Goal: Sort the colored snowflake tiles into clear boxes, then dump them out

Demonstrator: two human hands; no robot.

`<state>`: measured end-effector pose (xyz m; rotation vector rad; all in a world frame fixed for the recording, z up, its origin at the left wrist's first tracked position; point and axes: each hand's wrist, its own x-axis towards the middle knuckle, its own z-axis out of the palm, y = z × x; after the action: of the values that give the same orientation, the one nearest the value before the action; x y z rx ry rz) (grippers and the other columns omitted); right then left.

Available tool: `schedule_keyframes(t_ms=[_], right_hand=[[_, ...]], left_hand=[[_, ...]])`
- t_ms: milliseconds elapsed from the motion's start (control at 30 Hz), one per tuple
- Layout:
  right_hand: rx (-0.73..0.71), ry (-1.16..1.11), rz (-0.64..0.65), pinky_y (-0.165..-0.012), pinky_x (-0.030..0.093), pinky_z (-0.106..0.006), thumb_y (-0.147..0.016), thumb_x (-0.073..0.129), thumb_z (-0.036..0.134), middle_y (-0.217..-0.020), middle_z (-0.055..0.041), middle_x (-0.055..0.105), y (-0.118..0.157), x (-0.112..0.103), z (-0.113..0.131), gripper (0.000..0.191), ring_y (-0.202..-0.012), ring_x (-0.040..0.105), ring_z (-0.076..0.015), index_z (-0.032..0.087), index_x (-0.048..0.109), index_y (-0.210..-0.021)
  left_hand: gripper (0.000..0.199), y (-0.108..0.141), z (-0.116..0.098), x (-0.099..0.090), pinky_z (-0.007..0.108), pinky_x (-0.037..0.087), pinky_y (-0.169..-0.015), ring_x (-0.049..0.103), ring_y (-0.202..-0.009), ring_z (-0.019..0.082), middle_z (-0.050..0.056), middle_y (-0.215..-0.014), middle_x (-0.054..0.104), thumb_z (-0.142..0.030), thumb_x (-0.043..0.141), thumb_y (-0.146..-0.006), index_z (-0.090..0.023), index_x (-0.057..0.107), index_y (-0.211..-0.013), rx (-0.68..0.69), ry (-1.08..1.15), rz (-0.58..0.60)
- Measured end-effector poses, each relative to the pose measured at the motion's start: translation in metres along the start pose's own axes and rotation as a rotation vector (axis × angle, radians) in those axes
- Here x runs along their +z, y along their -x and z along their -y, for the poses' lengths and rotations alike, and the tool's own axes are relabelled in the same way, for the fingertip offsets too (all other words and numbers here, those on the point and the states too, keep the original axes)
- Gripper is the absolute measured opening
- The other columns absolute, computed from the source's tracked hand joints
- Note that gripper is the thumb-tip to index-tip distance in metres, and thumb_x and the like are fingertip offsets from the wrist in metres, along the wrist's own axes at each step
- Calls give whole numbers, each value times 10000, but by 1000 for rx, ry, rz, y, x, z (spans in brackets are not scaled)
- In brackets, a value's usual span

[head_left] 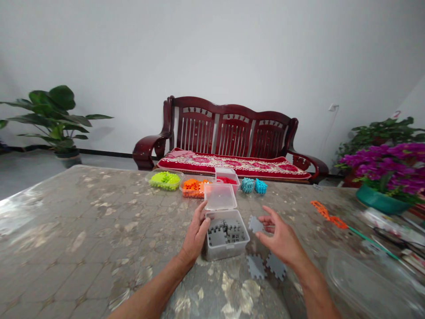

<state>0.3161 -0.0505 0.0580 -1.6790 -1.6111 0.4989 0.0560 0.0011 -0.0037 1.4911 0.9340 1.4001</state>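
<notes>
A clear plastic box [229, 252] with its lid [221, 197] flipped back stands on the table in front of me. Inside lie grey notched tiles [217, 238], several of them. My left hand [197, 228] holds the box's left side, thumb at the rim and fingers by the lid hinge. My right hand [280, 235] is to the right of the box, thumb and fingers apart. A loose grey tile [255, 224] is at its fingertips; whether they touch is unclear. Two more tiles, one grey [256, 266] and another notched tile [276, 266], lie below on the table.
Beyond the box are tubs of yellow-green pieces [165, 180], orange pieces [192, 188] and red pieces [226, 180], plus blue stacks [260, 186]. At right lie joined orange pieces [328, 215], a clear lid [368, 283] and a flower pot [381, 199]. A wooden bench [232, 133] stands behind.
</notes>
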Motion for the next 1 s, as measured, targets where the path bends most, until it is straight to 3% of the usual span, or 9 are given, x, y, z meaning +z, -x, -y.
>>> schedule_keyframes(t_ms=[167,300,467,533,600,700,800,867,1000], right_hand=[[-188,51,37,-1006,494,-417,-706,667,221,-1186,-73,671,-1,4,44,774,-1063,649,-231,249,412,-1436],[-313,123,153,-1055,439,-417,-695,637,144,-1203,-62,661,0,10,57,740,-1148,595,-235,255,468,-1407],[-356,122,82,-992,457,-390,-769,555,153,-1104,-52,699,1,4,44,435,-1085,610,-225,248,650,-1182],[-310,130,64,-937,475,-365,-793,522,168,-1036,-51,715,2,-1,35,326,-1008,636,-218,237,695,-1060],[-228,155,126,-889,485,-339,-781,517,161,-993,-48,720,5,-7,26,288,-943,648,-207,227,705,-989],[-125,264,322,-885,470,-334,-698,593,152,-1027,-47,707,16,-11,14,324,-971,630,-221,227,699,-994],[-133,394,477,-919,440,-365,-588,687,180,-1114,-55,667,32,-9,7,519,-1072,566,-271,230,672,-1104],[-154,441,521,-925,428,-375,-558,683,169,-1140,-63,644,41,-6,4,574,-1096,536,-286,226,658,-1129],[-163,476,485,-957,396,-378,-621,559,101,-1123,-74,642,52,-1,2,521,-1102,535,-269,229,651,-1118]], left_hand=[[540,0,2,1,458,342,-1132,543,-1259,268,103,-1337,587,-378,455,-969,-193,374,-1471,-13,33,2],[551,0,1,1,449,379,-1102,561,-1232,271,110,-1342,588,-386,451,-972,-187,361,-1477,0,50,15],[561,1,0,0,454,346,-1124,543,-1252,277,110,-1337,589,-383,456,-962,-180,364,-1477,-14,30,13],[556,1,0,0,460,338,-1130,534,-1264,280,111,-1329,593,-374,457,-961,-179,371,-1474,-15,29,6],[541,1,0,0,460,335,-1135,519,-1284,281,112,-1360,574,-362,458,-962,-185,384,-1468,-6,30,0],[525,0,-1,0,447,322,-1151,486,-1322,271,105,-1435,516,-355,458,-961,-197,396,-1458,6,2,-9],[532,0,0,0,448,315,-1155,478,-1327,269,101,-1442,506,-368,454,-959,-203,389,-1461,1,-15,-14],[538,0,1,0,451,323,-1149,494,-1311,274,104,-1414,529,-375,458,-958,-202,390,-1463,-3,3,-13],[547,1,2,0,442,363,-1119,545,-1255,274,104,-1338,583,-383,470,-957,-199,394,-1466,-10,53,-4]])
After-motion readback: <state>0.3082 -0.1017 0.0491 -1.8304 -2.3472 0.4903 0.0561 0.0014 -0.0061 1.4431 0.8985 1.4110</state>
